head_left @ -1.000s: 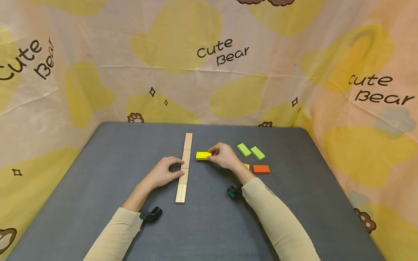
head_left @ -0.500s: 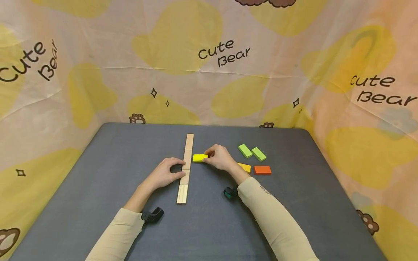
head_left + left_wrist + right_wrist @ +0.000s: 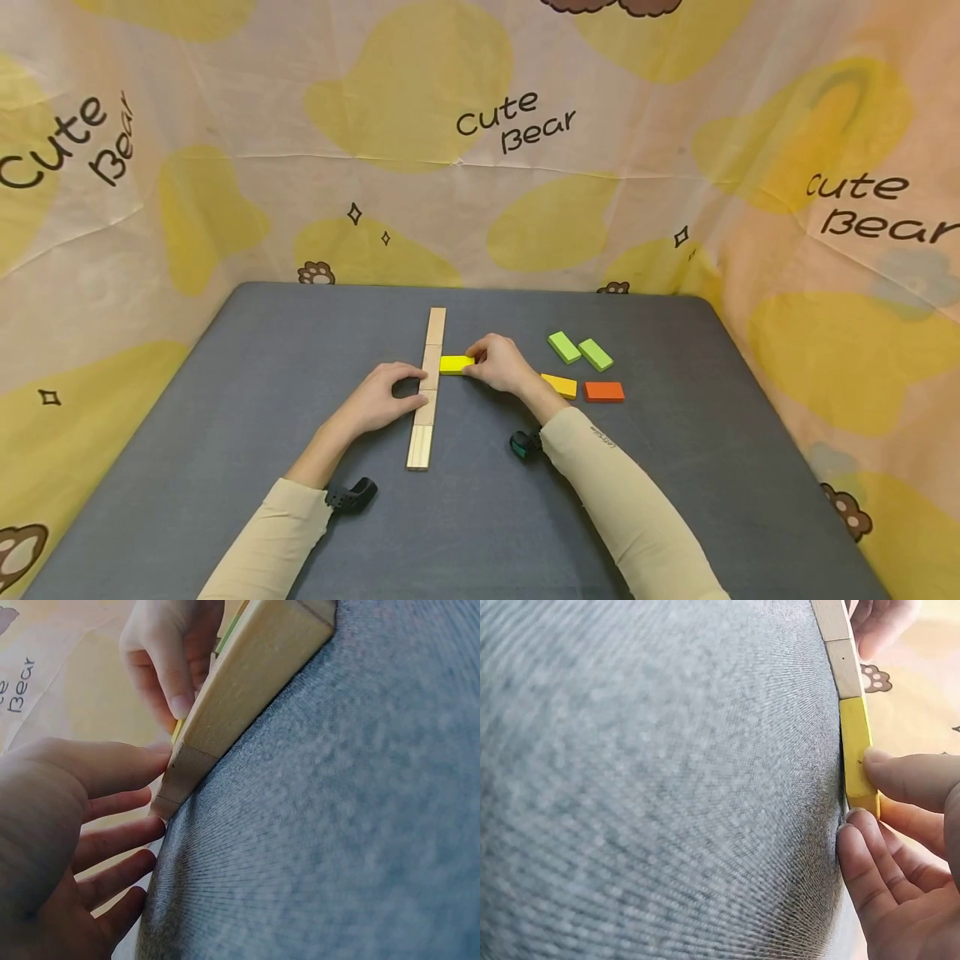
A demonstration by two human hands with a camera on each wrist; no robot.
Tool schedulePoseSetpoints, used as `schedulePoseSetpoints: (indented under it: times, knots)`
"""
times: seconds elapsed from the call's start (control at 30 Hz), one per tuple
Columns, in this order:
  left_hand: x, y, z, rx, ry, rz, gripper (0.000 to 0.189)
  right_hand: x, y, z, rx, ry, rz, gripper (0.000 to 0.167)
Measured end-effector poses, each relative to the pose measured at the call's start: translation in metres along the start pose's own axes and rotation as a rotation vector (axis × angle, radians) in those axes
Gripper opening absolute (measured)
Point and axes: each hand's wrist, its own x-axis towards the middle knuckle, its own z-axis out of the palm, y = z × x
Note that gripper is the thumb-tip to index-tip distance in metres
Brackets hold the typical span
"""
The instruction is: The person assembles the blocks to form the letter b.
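Against wooden blocks point(image 3: 432, 360) now sits a yellow block point(image 3: 452, 365), right hand point(image 3: 501, 363) pinching it, left hand point(image 3: 378, 397) spread.

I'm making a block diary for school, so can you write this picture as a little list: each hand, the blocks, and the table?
Left hand: thumb and index finger touching the wooden row
Wooden row: four plain blocks end to end
Right hand: pinching the yellow block
Yellow block: sideways, end against the row's right side
Green blocks: two, slanted, at the right
Orange block: nearer the person than the green ones
Yellow-orange block: left of the orange one, partly hidden by the right arm
Table: dark grey
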Motion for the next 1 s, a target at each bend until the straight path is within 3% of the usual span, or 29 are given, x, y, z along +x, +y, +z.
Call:
schedulePoseSetpoints:
  times: [0.53,1.0]
  knots:
    - [-0.001,0.003,-0.001,-0.007,-0.002,0.000,0.042,-0.004,-0.001,-0.007,0.000,-0.016,0.030,0.030]
    - [-0.001,0.005,-0.002,-0.003,-0.007,0.005,0.044,-0.027,-0.009,-0.039,-0.034,-0.014,-0.030,0.025]
